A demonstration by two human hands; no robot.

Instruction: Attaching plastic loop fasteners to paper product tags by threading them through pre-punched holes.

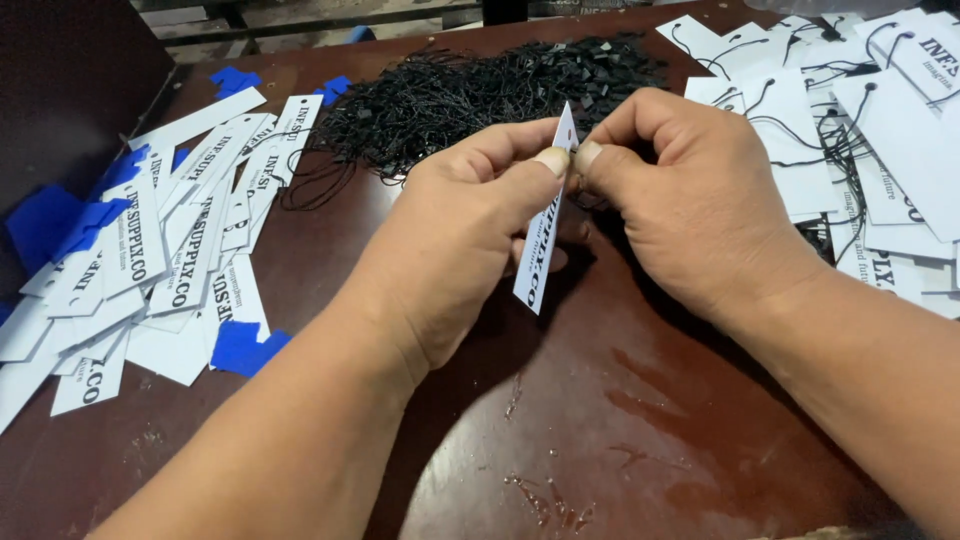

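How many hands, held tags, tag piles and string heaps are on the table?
Hands: 2, left hand and right hand
Held white tag: 1, pinched between both
Piles of white tags: 2, left pile unstrung, right pile with strings
Heap of black strings: 1
Total: 6

Light: I see even, moderately bright light from above.
Glare: soft sheen on the table (620,440) at 6 o'clock.
Shadows: dark beneath my hands.
Focus: sharp; dim corner at 10 o'clock.
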